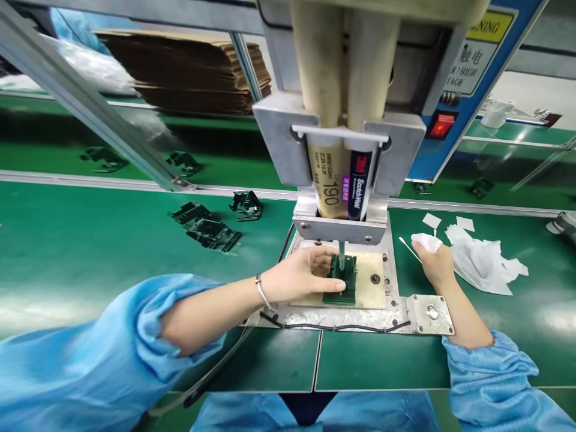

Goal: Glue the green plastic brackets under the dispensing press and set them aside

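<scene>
On the desk (90,240), the fixture plate (373,294) lies at centre with the small part (344,282) on it, under the adhesive cartridge (342,180). Wipes (481,261) lie at three o'clock, loose clips (211,231) at ten o'clock, stacked cardboard (189,72) at eleven o'clock behind.

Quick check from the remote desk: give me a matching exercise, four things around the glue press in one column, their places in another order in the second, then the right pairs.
Things:
1. small dark green plastic part
2. white crumpled wipe cloth
3. black loose plastic pieces
4. red lit switch

Places:
A. on the blue machine panel
B. on the green mat, far left of the press
C. under the dispenser nozzle, touched by the left hand
D. on the mat beside the right hand

Pairs: 1-C, 2-D, 3-B, 4-A
</scene>
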Available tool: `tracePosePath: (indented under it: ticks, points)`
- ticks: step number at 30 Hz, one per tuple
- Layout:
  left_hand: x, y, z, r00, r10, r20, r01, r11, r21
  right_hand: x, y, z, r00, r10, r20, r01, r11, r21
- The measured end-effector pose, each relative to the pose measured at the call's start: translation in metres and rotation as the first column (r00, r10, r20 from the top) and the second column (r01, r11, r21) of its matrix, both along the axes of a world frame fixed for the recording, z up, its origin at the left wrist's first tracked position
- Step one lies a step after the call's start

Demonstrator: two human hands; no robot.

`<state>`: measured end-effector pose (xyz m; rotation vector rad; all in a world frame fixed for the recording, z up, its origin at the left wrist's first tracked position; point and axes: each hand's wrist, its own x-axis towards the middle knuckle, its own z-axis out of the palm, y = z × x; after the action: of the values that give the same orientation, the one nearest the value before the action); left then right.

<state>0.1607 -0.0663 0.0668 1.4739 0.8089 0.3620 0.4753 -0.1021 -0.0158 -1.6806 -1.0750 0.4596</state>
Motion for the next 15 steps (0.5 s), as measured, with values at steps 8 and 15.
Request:
tracePosePath:
  ticks: [8,15]
  points:
    - [-0.022,-0.034,0.017,0.994,-0.111,0.015,0.100,0.824,-0.557,-0.004,-0.031,0.042,0.999,0.006,0.038,-0.006,1.000,0.009]
    - [-0.043,-0.063,0.017,0.919,-0.251,0.305,0.395,0.618,-0.680,-0.095,-0.100,0.114,0.544,0.838,0.046,-0.836,0.536,0.122]
